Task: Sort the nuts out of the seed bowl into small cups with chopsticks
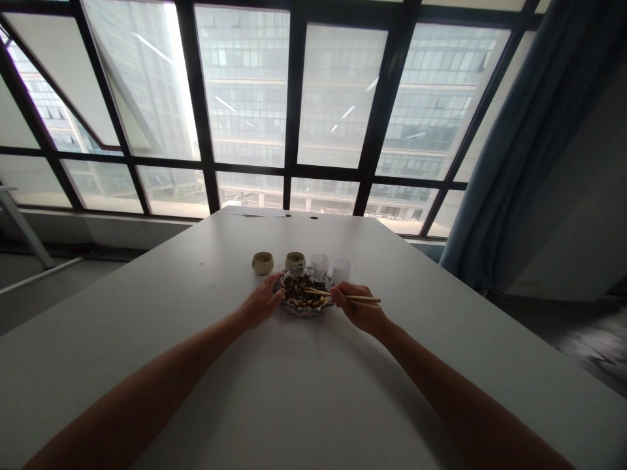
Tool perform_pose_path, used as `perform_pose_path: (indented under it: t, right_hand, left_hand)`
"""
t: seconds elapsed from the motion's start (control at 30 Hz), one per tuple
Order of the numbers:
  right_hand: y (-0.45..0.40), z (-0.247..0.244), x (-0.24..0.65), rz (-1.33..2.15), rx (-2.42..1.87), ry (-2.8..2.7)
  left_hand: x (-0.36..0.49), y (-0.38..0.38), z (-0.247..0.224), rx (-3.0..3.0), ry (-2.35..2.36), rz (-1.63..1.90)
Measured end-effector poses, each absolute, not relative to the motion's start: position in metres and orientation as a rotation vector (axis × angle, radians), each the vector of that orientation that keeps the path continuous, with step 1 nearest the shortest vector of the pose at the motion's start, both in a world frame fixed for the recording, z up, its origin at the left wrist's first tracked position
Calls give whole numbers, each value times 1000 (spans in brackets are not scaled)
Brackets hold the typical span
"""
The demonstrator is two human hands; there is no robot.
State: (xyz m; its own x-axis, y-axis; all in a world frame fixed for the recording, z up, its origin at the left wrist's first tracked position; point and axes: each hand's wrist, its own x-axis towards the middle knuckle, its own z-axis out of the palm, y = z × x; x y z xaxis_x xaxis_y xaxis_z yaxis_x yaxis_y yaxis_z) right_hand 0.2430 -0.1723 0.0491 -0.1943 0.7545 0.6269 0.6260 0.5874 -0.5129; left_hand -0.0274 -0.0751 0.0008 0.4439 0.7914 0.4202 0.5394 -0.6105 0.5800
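A clear glass bowl (306, 312) with a scalloped rim stands on the white table, holding dark dried pieces and some tan nut-like pieces at its near side. My left hand (262, 301) rests against the bowl's left rim, thumb and fingers apart. Wooden chopsticks (362, 299) are gripped in my right hand (360, 307) at the bowl's right edge. Their tips reach into the bowl among the dark pieces. Whether anything is pinched between the tips is too small to tell.
Behind the bowl are two beige cups (263, 264) (294, 260) and two clear cups (320, 262) (341, 269). White paper (257, 212) lies at the far edge of the table (220, 251). A blue curtain (494, 163) hangs at right.
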Motion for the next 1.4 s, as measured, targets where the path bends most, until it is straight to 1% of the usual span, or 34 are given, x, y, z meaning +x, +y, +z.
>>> perform_pose_path:
  t: [0.27, 0.53, 0.67, 0.93, 1.03, 1.1, 1.23, 1.3, 1.4]
  right_hand:
    - [-170, 42, 246, 282, -1114, -1771]
    - [-149, 37, 253, 753, -1038, -1034]
    - [-141, 33, 260, 892, -1031, -839]
    - [-142, 30, 258, 862, -1036, -880]
    - [-142, 31, 258, 824, -1050, -933]
    - [-142, 32, 259, 801, -1047, -958]
    - [-141, 34, 259, 768, -1045, -978]
    - [-140, 34, 258, 762, -1060, -985]
    - [-139, 34, 258, 745, -1071, -993]
  left_hand:
    - [-28, -74, 0, 2338, 1109, 981]
    - [-29, -73, -1, 2357, 1099, 971]
    - [-30, -72, -4, 2363, 1092, 995]
    - [-32, -65, -6, 2365, 1202, 1053]
    - [-40, -54, -7, 2398, 1361, 1170]
    - [-47, -44, -7, 2446, 1571, 1244]
    - [-58, -25, -11, 2414, 1902, 1134]
    - [-58, -17, -12, 2461, 1911, 1068]
    - [-55, -7, -12, 2477, 1825, 1089]
